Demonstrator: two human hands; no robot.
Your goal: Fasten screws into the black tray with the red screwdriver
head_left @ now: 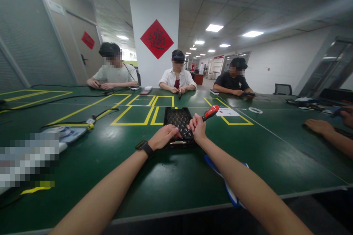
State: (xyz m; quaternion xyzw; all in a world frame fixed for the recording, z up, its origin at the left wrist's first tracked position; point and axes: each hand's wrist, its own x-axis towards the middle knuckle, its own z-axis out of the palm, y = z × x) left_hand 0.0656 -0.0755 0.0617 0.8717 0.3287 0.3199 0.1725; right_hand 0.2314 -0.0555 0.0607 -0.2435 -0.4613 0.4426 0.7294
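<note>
A black tray-like plastic case (176, 114) with a patterned inside sits on the green table in front of me. My right hand (198, 127) grips a screwdriver with a red and black handle (211, 112); its shaft slants down to the left into the case. At the case's near left side is my left hand (165, 136), wearing a black watch. Its thumb and fingers come together inside the case, close to the screwdriver's tip. Whatever lies between those fingertips is too small to make out.
Yellow tape (132, 124) marks rectangles on the green table (132, 191). A blue and white strap (233, 196) lies under my right forearm. Left are cables and a plastic bag (68, 134); right, a paper sheet (227, 111) and white ring (255, 110). Several people sit around the table.
</note>
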